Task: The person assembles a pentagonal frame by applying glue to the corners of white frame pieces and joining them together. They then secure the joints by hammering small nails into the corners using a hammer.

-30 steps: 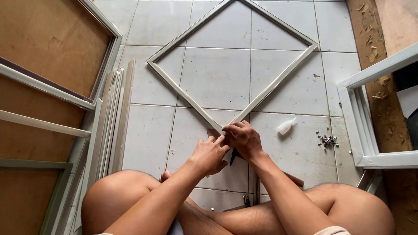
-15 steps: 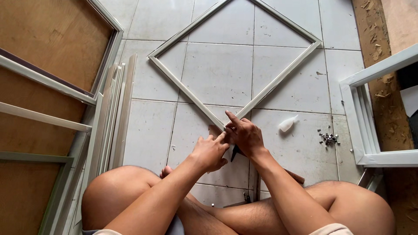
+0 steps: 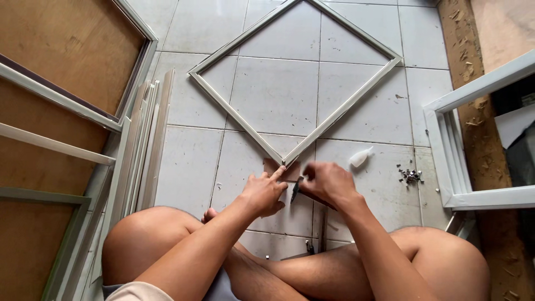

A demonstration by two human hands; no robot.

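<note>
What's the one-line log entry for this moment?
left hand: fingertip at frame near corner | right hand: grips dark tool | floor: small white bottle, screws

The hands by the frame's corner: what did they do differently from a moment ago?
Both hands drew back from the corner toward the person. The right hand, which lay on the corner of the square frame, now sits just below it, gripping a dark tool. The left hand slid lower, its forefinger pointing at the corner. The frame, the white bottle and the screw pile stayed put.

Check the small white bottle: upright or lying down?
Lying down: the bottle rests on its side on the floor tile, nozzle pointing up-right.
</note>
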